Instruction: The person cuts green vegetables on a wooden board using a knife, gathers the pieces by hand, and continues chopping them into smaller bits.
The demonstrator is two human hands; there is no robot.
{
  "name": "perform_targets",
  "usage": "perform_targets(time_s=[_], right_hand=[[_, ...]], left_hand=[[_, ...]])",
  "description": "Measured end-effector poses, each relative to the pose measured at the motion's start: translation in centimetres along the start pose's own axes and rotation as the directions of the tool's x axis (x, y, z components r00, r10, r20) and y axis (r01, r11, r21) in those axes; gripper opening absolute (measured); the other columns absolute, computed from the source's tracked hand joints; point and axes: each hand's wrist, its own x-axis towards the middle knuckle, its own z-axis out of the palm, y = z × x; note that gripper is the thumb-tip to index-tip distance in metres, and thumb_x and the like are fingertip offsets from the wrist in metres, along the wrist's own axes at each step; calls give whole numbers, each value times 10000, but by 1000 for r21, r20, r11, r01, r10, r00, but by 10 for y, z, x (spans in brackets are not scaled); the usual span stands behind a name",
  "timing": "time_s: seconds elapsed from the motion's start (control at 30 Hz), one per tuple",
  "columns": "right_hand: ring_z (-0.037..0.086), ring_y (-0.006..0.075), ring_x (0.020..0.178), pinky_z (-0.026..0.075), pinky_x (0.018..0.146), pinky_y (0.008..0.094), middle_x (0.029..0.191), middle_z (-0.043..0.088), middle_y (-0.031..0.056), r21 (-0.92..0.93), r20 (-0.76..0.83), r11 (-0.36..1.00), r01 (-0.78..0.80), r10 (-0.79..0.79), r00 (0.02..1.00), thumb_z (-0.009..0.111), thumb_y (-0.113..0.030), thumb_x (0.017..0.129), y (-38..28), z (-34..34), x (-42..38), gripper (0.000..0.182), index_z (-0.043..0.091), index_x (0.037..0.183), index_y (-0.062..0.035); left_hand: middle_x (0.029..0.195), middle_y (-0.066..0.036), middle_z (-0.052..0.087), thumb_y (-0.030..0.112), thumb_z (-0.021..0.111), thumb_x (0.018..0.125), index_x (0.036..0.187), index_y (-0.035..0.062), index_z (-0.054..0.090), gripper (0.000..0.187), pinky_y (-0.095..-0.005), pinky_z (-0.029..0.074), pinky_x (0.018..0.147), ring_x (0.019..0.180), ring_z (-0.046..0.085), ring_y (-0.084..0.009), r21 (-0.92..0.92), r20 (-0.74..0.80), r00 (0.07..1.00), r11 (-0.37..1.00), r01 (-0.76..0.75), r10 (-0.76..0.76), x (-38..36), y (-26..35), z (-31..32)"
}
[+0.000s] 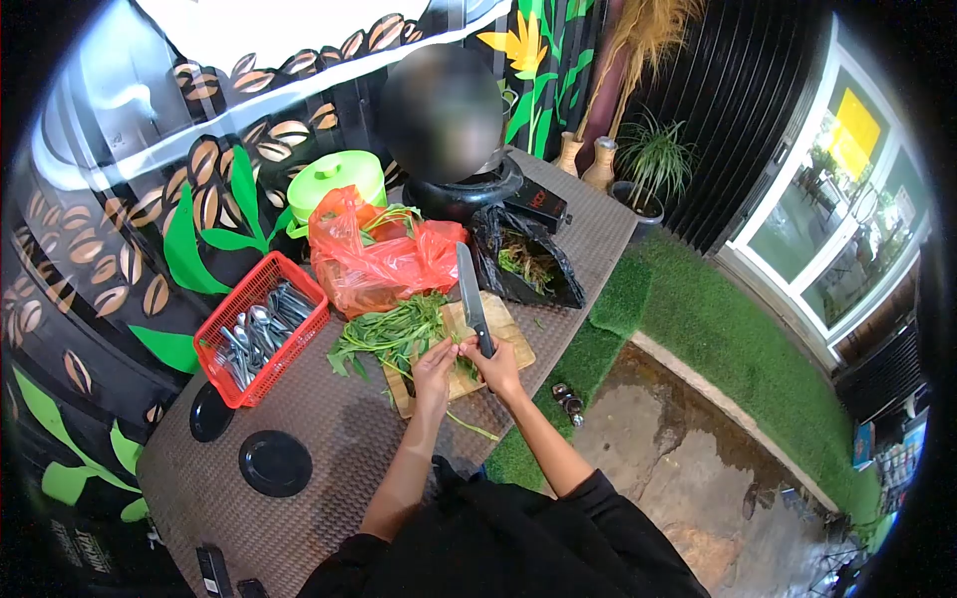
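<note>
In my right hand (497, 367) is a kitchen knife (468, 284), its black handle gripped and its broad blade pointing up and away from me. Close beside it, my left hand (433, 367) is closed with fingertips pinching green stems; the two hands nearly meet. Both are over a wooden cutting board (512, 337). A heap of leafy greens (384, 331) covers the board's left part and spills onto the table. One long stem (471, 427) hangs off the near side of the board. Fingers partly hide what lies between my hands.
Behind the board sit a red plastic bag (384, 264) and a black bag (528, 261) with plant scraps. A red cutlery basket (264, 329), black plates (275, 463), a green lidded pot (339, 179) and a black pot (464, 196) share the woven-top table (349, 424).
</note>
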Motion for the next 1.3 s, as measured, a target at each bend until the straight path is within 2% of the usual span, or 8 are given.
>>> perform_targets(time_s=[0.3,0.37,0.6,0.8,0.93,1.13,1.17,1.3], right_hand=[[401,17,430,302,373,197,588,522,-48,-111,5,978,177,-178,984,688,-156,789,10,-2,4,169,623,852,-13],[471,49,560,385,514,234,641,584,-4,-107,20,979,174,-173,985,716,-139,749,10,-2,4,192,640,839,13],[377,29,467,289,425,224,570,475,-62,-227,9,965,129,-131,991,722,-170,760,35,-14,7,209,617,834,-6],[424,30,433,314,388,212,547,478,-58,-47,-107,989,137,-142,984,694,-189,789,17,-22,9,188,621,821,-18],[423,39,398,321,366,202,567,519,-51,-33,-165,999,-24,18,986,678,-200,804,-6,-17,7,179,632,834,-29],[417,25,402,317,363,189,646,604,-10,84,-124,991,101,-90,988,696,-169,779,-7,6,4,174,635,834,-15],[421,29,401,316,360,191,643,609,-4,74,-113,997,-4,13,994,698,-154,773,-6,3,4,163,636,823,-13],[434,25,426,318,377,189,636,608,-6,36,-68,996,80,-77,995,701,-148,767,0,-4,4,153,636,807,-15]], left_hand=[[1043,-138,593,14,582,852,1132,-97,491,314,-273,456,862,950,579,-178,-46,-17,999,998,35,-36,9,4,4],[1030,-136,597,18,582,854,1115,-89,500,294,-274,462,859,939,583,-181,-72,-38,999,997,1,-3,12,7,8],[1026,-130,600,40,581,860,1098,-54,503,267,-273,465,849,918,587,-173,-169,-150,979,972,-166,141,35,26,3],[1031,-100,603,72,573,874,1116,-27,518,268,-248,444,793,891,575,-147,-65,-207,948,963,-261,242,39,25,-14],[992,-80,609,69,595,861,1081,-42,552,251,-236,434,800,883,568,-122,139,-172,978,986,-95,118,28,12,-6],[951,-62,601,39,619,839,1073,-55,565,258,-223,435,759,848,553,-115,-154,30,999,987,46,-42,18,-4,9],[951,-62,601,39,619,839,1073,-55,565,258,-223,435,759,848,553,-115,-154,27,999,987,44,-41,18,-4,6],[938,-49,599,68,637,832,1086,-45,559,289,-209,433,705,818,549,-109,-123,79,974,968,220,-212,23,-2,-8]])
